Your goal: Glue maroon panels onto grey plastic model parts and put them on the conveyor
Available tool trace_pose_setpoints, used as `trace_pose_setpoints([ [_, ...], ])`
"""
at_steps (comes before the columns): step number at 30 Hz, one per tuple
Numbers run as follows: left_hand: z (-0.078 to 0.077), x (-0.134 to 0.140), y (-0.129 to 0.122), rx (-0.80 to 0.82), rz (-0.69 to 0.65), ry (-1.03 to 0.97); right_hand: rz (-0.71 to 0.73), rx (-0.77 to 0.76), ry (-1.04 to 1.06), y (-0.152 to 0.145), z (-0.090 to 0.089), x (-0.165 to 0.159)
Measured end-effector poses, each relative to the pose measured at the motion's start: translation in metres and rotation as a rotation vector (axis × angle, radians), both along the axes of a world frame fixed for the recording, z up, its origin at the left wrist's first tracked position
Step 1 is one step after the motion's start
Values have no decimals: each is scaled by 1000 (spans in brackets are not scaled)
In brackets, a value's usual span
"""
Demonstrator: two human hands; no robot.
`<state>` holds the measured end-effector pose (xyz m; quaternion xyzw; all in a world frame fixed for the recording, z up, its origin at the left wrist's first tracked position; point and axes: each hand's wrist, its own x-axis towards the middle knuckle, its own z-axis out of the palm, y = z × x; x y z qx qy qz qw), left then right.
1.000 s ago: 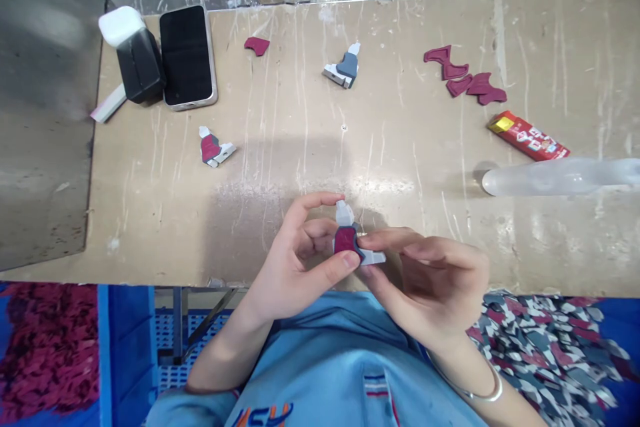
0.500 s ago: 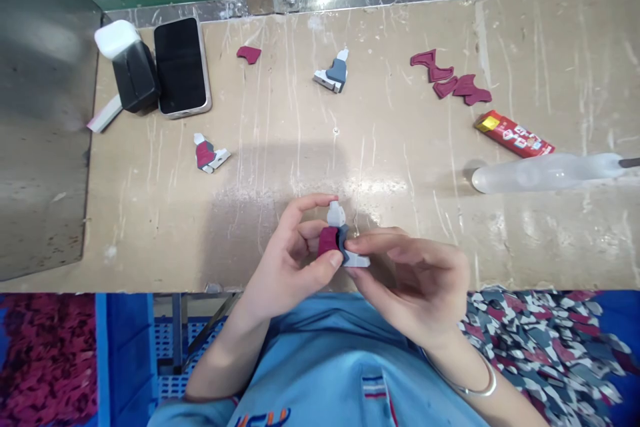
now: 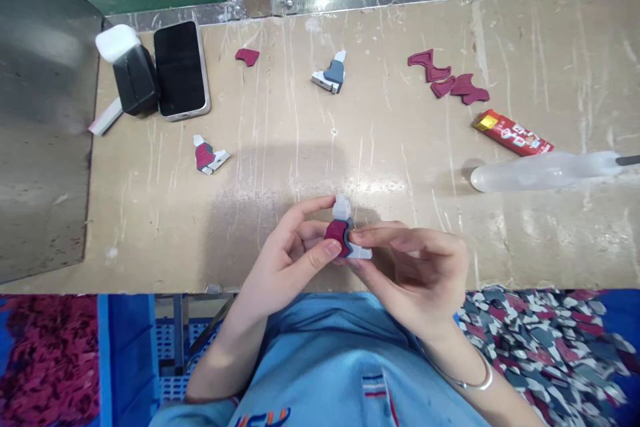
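Between my two hands, above the near edge of the table, is a small grey and white plastic part (image 3: 342,207) with a maroon cover piece (image 3: 339,231) lying against its face. My left hand (image 3: 295,257) is closed on it, thumb pressing the maroon piece and index finger at the white top. The fingertips of my right hand (image 3: 415,267) pinch the grey and white side at the right. A similar part with a maroon face (image 3: 205,156) lies to the left. Farther back sits another with a bare grey face (image 3: 334,72).
Loose maroon pieces (image 3: 465,85) lie back right, with one maroon piece (image 3: 247,57) back left. A red packet (image 3: 513,133) and translucent bottle (image 3: 545,172) are at right; a phone (image 3: 181,70) and black case (image 3: 136,79) at left. Below are a blue bin (image 3: 127,353) and mixed parts (image 3: 545,347).
The maroon piece has moved right, from beside the grey and white part onto its face. Both hands stay close together, and the held part has shifted slightly.
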<state>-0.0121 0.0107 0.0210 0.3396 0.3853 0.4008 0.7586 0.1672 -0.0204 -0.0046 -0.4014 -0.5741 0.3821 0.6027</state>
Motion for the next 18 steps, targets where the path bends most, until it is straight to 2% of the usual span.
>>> trace_pose_setpoints([
  [4, -3, 2, 0, 29, 36, -49, -3, -8, 3, 1, 0, -1],
  [8, -4, 4, 0, 74, 64, 6, -27, 5, -14, 2, -1, -2],
  [13, -4, 6, -6, 197, 100, 192, -36, 35, 3, 3, -1, -3],
  [18, -1, 7, -16, 407, 142, 421, -56, 10, 38, 1, -2, -8],
])
